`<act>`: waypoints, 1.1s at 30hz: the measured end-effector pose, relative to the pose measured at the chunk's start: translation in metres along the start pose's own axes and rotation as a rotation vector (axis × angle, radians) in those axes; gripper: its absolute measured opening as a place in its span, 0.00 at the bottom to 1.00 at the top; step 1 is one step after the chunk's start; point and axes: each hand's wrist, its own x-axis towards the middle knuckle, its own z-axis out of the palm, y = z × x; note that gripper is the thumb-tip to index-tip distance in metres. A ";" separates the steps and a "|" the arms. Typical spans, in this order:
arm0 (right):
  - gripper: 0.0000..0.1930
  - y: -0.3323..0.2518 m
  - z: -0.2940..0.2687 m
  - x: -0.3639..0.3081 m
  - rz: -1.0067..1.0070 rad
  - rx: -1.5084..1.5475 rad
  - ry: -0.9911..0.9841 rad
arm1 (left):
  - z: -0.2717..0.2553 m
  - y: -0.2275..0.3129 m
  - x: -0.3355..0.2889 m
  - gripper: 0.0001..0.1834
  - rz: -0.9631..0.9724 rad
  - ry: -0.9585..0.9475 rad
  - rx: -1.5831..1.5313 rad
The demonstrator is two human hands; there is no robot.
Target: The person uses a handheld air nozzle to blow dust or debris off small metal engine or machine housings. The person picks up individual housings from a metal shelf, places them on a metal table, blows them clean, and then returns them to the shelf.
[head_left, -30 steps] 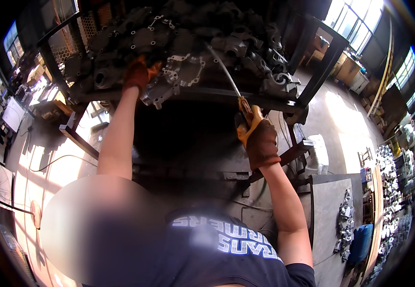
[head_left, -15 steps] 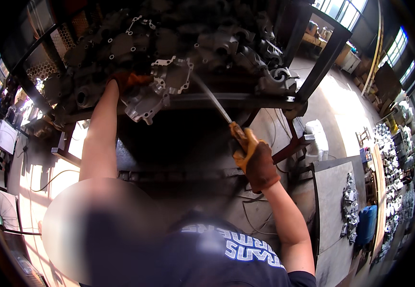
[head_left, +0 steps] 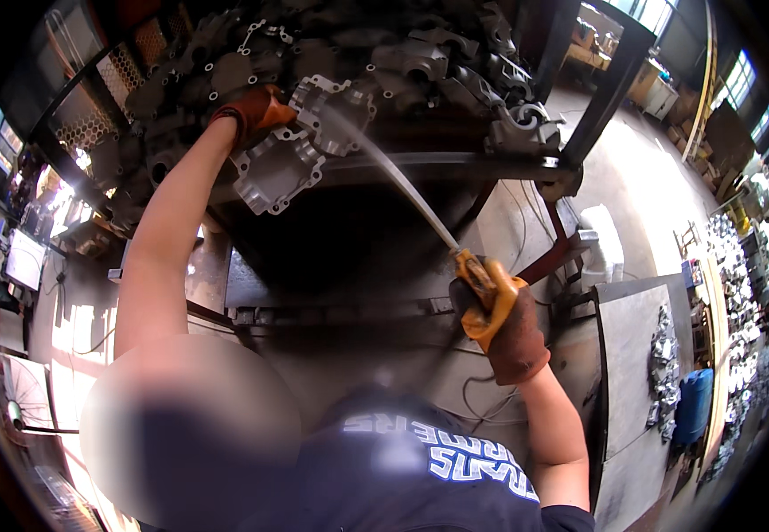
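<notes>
A silvery metal casting (head_left: 285, 168) with a hollow inside and a scalloped, holed rim lies tilted at the rack's front edge. My left hand (head_left: 258, 113), in a reddish-brown glove, is closed at its upper left side; the fingertips are partly hidden. My right hand (head_left: 501, 315), in a brown and yellow glove, is wrapped round the handle of a long metal file (head_left: 406, 188). The file slants up and left, and its blurred tip lies over the casting's right part. Whether it touches the metal, I cannot tell.
More grey castings (head_left: 420, 62) are heaped on the dark metal rack (head_left: 437, 167) behind. To the right stands a grey-topped table (head_left: 628, 355) with small metal parts, beside a blue drum (head_left: 693, 406). Cables (head_left: 491, 408) trail over the floor under the rack.
The casting has been turned so its hollow side shows more. My right hand has come nearer and to the right with the file. My left hand has shifted slightly right.
</notes>
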 end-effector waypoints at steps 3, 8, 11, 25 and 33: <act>0.14 -0.001 -0.010 -0.017 0.051 -0.344 -0.247 | -0.013 0.029 -0.014 0.27 0.105 0.125 0.101; 0.18 0.022 -0.032 -0.078 0.344 0.142 0.011 | -0.024 0.092 -0.042 0.19 0.344 0.185 0.046; 0.20 0.023 -0.043 -0.115 0.242 -0.012 0.096 | -0.040 0.125 -0.056 0.13 0.530 0.166 0.102; 0.18 0.020 -0.063 -0.264 0.420 -0.386 0.566 | 0.050 0.320 -0.169 0.11 0.801 -0.475 -0.395; 0.12 0.009 -0.086 -0.347 0.762 -0.264 0.734 | 0.161 0.433 -0.200 0.10 1.009 -0.504 -0.239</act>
